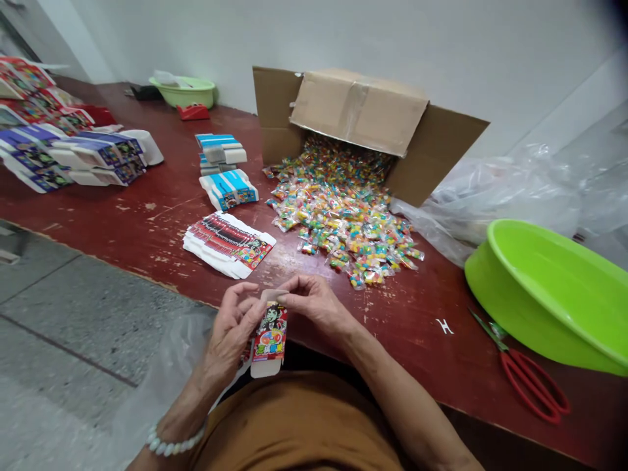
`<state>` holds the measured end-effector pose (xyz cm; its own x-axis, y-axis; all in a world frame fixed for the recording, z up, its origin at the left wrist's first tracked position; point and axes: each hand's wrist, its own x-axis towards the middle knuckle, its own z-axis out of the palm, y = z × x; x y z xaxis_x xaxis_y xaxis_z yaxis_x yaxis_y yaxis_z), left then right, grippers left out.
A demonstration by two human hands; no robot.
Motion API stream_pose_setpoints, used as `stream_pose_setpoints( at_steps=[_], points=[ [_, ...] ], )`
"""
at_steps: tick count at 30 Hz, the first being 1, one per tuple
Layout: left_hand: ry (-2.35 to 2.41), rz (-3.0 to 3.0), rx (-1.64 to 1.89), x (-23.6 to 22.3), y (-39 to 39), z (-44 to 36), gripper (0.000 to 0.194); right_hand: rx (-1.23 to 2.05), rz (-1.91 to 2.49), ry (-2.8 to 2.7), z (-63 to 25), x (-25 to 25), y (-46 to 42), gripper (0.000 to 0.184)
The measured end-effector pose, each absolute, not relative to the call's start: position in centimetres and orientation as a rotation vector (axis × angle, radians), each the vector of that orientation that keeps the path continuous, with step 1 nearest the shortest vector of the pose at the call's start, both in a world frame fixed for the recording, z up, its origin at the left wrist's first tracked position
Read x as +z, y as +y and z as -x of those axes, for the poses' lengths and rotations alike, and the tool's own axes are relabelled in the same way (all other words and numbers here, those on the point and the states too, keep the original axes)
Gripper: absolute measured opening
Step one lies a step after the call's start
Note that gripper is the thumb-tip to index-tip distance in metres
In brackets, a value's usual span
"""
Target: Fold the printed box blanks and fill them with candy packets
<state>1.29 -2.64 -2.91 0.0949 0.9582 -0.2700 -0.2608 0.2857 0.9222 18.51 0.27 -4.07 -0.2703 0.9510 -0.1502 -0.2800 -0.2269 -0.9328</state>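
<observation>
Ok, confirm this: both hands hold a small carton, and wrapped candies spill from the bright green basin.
Not quite: the head view shows wrapped candies spilling from the cardboard box, not the bright green basin. The left hand and right hand do hold a small carton.

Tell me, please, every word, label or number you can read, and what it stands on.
Nothing reads clearly.
Held red carton: colourful lettering, too small to read.
Flattened red cartons: print too blurred.
Blue cartons, purple cartons, far-left red cartons: print too blurred.
White scrap: merely H-shaped.
</observation>
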Motion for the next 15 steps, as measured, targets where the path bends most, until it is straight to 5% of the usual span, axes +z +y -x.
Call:
stream_pose_setpoints(
  at_steps=[7, 15],
  points=[
    [0.953, -0.573, 0.738, -2.7, -3.4, -1.6, 0.055, 1.370, 0.995, -1.372, -18.1, -3.6, -1.1, 0.033],
    [0.994, -0.813, 0.938, -3.5, -3.4, -3.1, 0.061, 1.786, 0.982, -1.050, -18.6, -2.9, 0.0, 0.037]
  ],
)
